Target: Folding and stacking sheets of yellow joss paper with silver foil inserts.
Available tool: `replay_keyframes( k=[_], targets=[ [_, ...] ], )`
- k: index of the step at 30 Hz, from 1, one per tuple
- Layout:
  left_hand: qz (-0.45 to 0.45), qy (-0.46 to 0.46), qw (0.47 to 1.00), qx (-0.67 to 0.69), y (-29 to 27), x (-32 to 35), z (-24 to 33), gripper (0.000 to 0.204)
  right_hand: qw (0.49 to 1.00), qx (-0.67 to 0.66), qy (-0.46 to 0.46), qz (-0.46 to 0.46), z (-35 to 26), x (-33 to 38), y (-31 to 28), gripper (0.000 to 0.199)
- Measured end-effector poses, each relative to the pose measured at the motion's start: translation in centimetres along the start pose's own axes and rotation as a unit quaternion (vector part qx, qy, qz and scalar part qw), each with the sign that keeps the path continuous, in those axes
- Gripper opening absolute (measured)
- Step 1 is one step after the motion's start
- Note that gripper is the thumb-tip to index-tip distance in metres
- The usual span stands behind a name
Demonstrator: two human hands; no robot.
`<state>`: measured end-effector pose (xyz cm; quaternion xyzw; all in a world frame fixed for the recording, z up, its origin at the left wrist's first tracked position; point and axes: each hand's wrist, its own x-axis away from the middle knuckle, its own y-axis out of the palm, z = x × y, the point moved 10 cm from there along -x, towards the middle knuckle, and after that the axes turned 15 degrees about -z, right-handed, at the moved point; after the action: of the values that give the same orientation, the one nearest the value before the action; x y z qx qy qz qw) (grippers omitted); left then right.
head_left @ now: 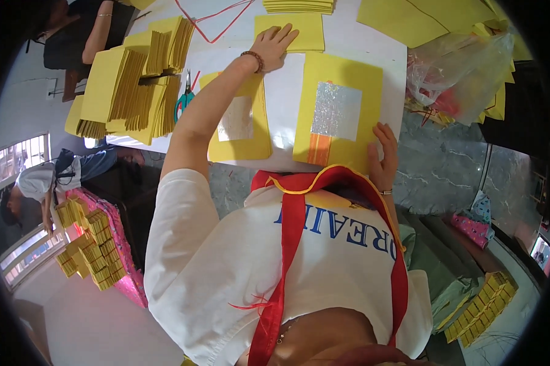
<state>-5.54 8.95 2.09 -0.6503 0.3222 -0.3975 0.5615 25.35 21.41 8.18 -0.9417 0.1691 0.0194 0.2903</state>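
Two hands flat, fingers spread: left hand point(274, 44) on far yellow sheet point(290, 32), right hand point(383, 157) at foil-faced sheet point(338, 116) edge.

A crumpled clear plastic bag point(464, 73) lay at the table's right edge, and pink wrapped packages point(122, 244) sat lower left.

Two foil-centred sheets point(339, 116) side by side on table point(287, 97), paper stacks point(134, 85) left, plastic bag point(464, 73) right, scissors point(185, 97) between stacks and sheets
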Motion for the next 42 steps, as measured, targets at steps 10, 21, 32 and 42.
replay_keyframes(
  k=[10, 21, 32, 42],
  targets=[
    [0.028, 0.023, 0.992, 0.123, -1.3, 0.5, -2.3, 0.084, 0.965, 0.224, -0.037, -0.127, -1.1, -0.6, 3.7, 0.025],
    [-0.035, 0.245, 0.965, 0.084, -7.3, 15.7, 18.6, 0.055, 0.986, 0.116, -0.069, -0.093, -0.5, -1.0, 2.9, 0.022],
    [-0.052, 0.224, 0.912, 0.34, -8.0, 14.7, 16.2, 0.02, 0.982, -0.066, -0.069, -0.161, -0.7, -0.1, 2.4, 0.018],
    [-0.091, 0.205, 0.891, 0.396, -7.4, 13.4, 15.2, 0.016, 0.974, -0.163, -0.071, -0.139, -0.8, -0.5, 1.9, 0.025]
  ],
)
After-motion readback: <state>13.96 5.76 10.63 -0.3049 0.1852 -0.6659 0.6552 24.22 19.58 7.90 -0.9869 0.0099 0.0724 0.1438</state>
